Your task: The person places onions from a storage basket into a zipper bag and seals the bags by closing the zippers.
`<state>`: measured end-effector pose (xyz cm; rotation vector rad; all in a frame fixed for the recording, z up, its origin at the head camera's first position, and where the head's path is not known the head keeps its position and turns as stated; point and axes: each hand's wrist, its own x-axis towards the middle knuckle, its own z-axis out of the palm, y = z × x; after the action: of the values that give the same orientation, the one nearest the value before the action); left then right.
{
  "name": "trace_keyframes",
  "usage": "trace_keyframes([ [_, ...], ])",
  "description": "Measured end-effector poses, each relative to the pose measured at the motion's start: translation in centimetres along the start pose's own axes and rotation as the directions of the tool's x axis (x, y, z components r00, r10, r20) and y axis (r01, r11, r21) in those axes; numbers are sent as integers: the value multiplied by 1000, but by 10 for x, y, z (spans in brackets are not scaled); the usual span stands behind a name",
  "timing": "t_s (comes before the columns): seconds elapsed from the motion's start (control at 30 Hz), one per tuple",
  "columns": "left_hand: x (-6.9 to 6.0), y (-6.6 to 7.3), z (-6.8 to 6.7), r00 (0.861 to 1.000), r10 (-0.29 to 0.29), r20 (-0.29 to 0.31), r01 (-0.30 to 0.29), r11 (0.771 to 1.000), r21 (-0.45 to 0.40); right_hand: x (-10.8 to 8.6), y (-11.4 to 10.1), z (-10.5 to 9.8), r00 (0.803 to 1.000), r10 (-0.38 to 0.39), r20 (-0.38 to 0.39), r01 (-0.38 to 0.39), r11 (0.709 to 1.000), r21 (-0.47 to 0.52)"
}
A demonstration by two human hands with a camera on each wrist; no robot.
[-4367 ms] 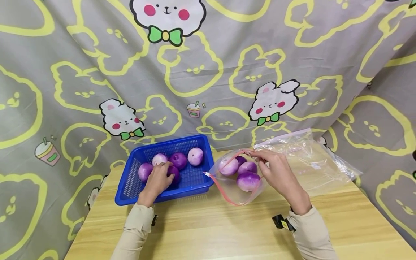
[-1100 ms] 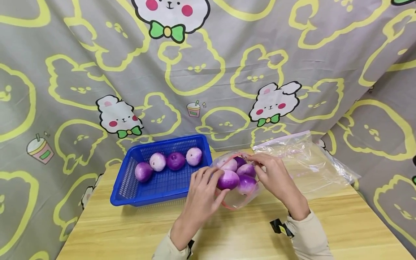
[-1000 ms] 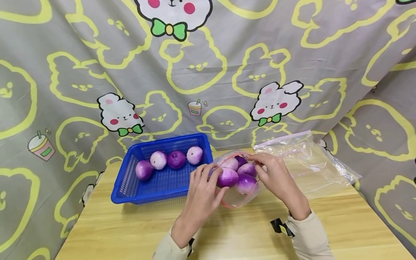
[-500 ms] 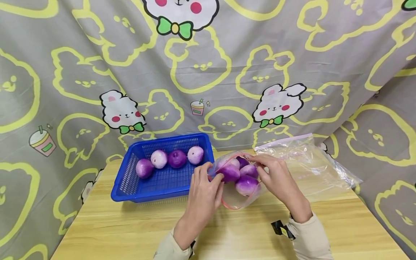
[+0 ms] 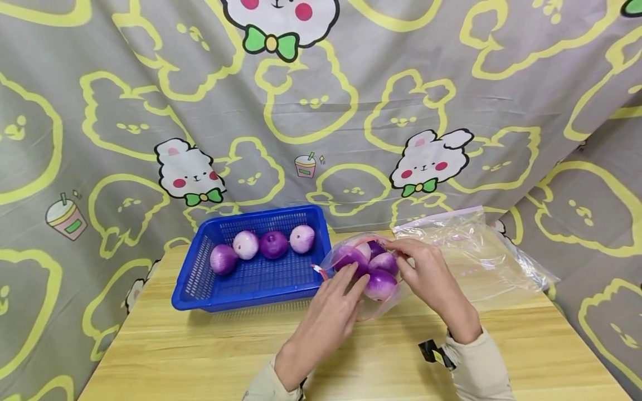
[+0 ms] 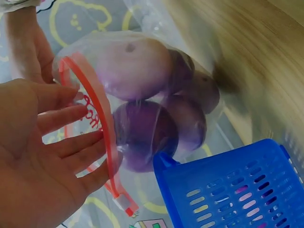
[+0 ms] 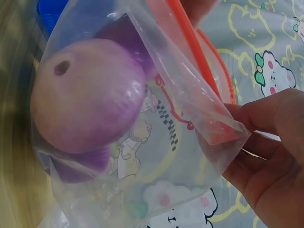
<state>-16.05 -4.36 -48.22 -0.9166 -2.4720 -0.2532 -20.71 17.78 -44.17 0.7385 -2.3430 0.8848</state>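
At five o'clock from the centre of the head view, a zip bag (image 7: 183, 80) sits on the worktop (image 5: 391, 356), holding five purple onions (image 5: 380, 285). Coming in at the bag's eight o'clock, the left hand (image 5: 328, 312) is spread loosely, its fingers nearly straight and gripping nothing; the left wrist view shows the fingertips at the red strip (image 6: 109, 145) of the mouth. Whether they also touch an onion, I cannot tell. At three o'clock, the right hand (image 5: 426, 267) pinches the mouth's edge between thumb and fingers, keeping the bag gaping.

At nine o'clock from the bag, the blue basket (image 5: 251, 301) carries four more onions (image 5: 273, 245) in a row. A flat clear bag (image 5: 481, 262) lies between two and three o'clock.

In the earliest frame the left hand was in the basket, on a fifth onion, and the bag held four. Half a second ago its fingers were still bent round that onion at the mouth; now it has let go, and the white slider (image 5: 317, 268) shows again at nine o'clock.
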Motion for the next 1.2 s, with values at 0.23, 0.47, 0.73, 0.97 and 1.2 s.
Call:
trace_keyframes([
  [0.23, -2, 0, 3, 1000, 4, 19, -5, 1000, 22, 0, 0, 0, 1000, 6, 6, -6, 1000, 0],
  [0.47, -3, 2, 7, 997, -39, 71, 33, 995, 91, 1, 0, 0, 1000, -27, -7, 27, 1000, 9],
  [0.73, -5, 3, 15, 1000, -2, 26, 0, 996, 93, 1, 0, 2, 999, -38, -12, 38, 999, 28],
  [0.97, -3, 5, 4, 998, 56, -19, -56, 998, 38, 1, 1, 1, 999, -32, -15, 32, 999, 25],
  [1.2, -1, 4, -13, 996, 59, -66, -59, 998, 1, 0, 2, 1, 999, -30, -16, 30, 999, 16],
])
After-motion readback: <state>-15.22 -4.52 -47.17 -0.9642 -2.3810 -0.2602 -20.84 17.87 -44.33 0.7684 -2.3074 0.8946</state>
